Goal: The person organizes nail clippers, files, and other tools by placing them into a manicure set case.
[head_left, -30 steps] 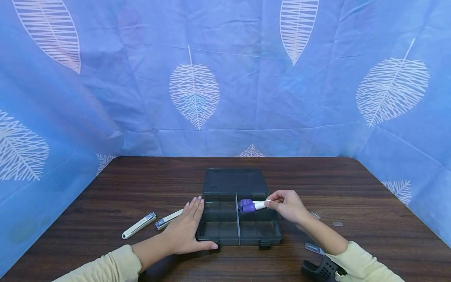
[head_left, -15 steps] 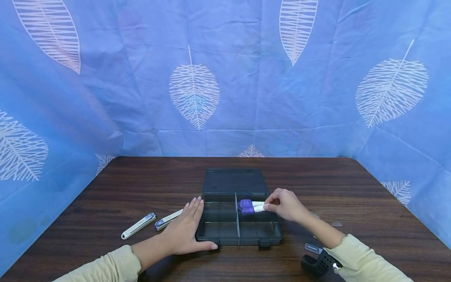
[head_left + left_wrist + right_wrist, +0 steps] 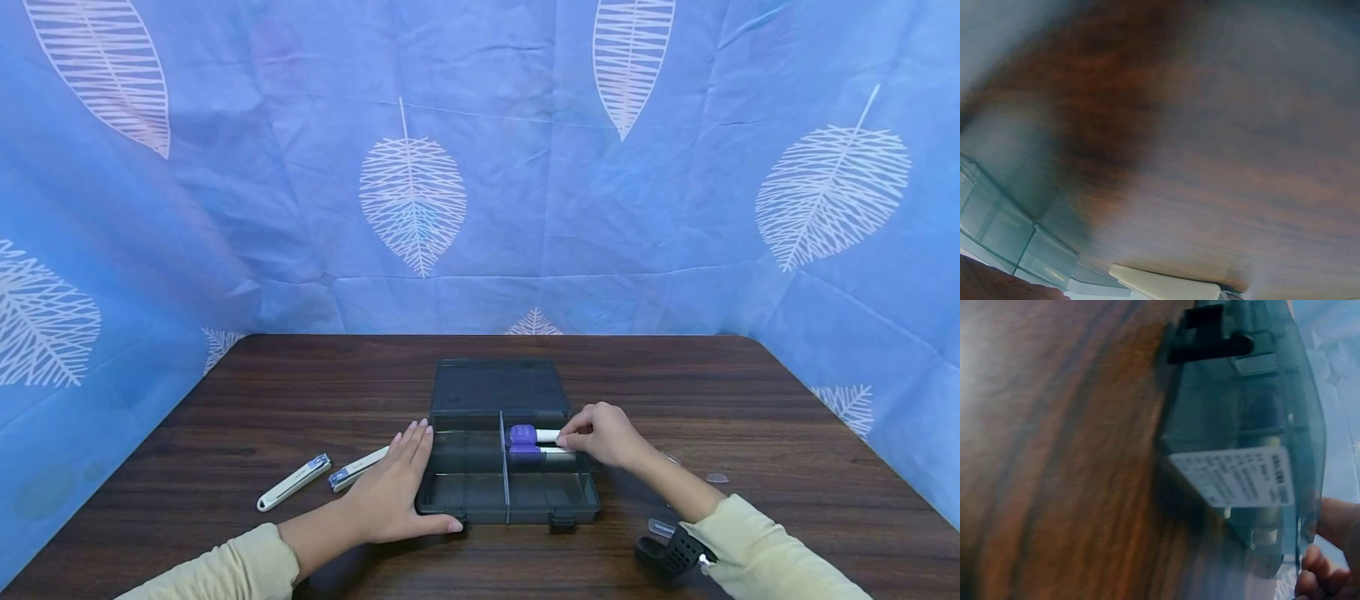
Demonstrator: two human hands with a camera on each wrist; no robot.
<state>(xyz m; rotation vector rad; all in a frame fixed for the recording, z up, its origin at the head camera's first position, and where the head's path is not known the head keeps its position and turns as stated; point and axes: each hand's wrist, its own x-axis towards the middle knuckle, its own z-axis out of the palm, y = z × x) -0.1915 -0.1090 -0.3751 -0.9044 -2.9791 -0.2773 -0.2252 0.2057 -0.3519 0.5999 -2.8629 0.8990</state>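
A dark translucent divided box (image 3: 468, 502) lies with its lid (image 3: 498, 385) tipped back. Two purple nail polish bottles with white caps lie side by side in its back right compartment: a rear bottle (image 3: 522, 434) and a front bottle (image 3: 524, 450). The fingers of my right hand (image 3: 611, 437) are bent together right at the cap ends; I cannot tell whether they still pinch a cap. With fingers spread, my left hand (image 3: 390, 492) braces the box's left side, thumb along the front corner. Box wall (image 3: 1210, 425) and curled right fingertips (image 3: 1316, 569) show in the right wrist view.
Left of the box lie two nail clippers, an outer clipper (image 3: 294, 482) and an inner clipper (image 3: 356, 469) partly behind the left hand. Right of it are a small clear piece (image 3: 717, 477), a small labelled strip (image 3: 662, 527) and a black strapped object (image 3: 675, 552) by the right sleeve.
The front bottle has gone down from the right hand's pinch to lie level beside the rear one. My right hand has shifted slightly left. The left hand has stayed put.
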